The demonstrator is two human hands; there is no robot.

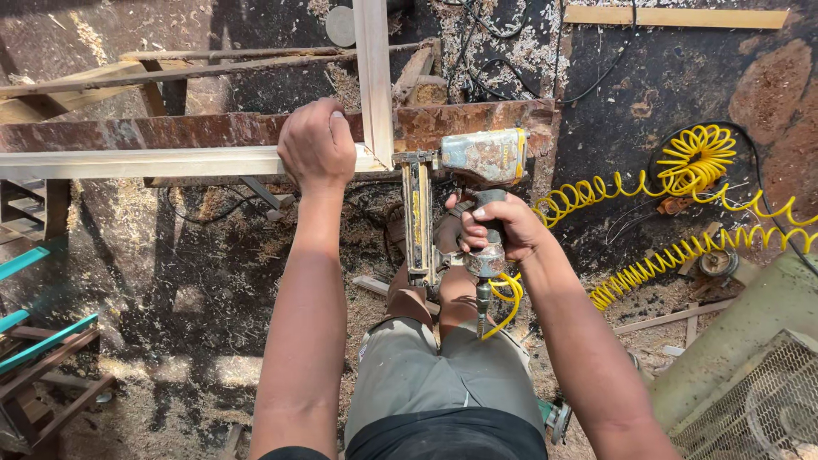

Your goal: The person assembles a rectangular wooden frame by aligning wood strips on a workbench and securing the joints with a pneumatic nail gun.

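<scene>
My left hand (317,143) presses down on a pale horizontal wooden strip (136,162) where it meets an upright pale strip (373,77), forming a corner. My right hand (501,223) grips the handle of a worn pneumatic nail gun (477,158). The gun's nose touches the corner joint just right of my left hand, and its long magazine (417,221) hangs down. A yellow coiled air hose (682,170) runs from the bottom of the handle off to the right. Both strips rest on a rusty metal beam (213,130).
Sawdust and shavings cover the dark floor. Loose wooden slats (677,17) lie at the top right, rough planks (102,77) at the top left. Teal-painted frames (34,341) stand at the lower left, a green machine with a mesh grille (758,400) at the lower right.
</scene>
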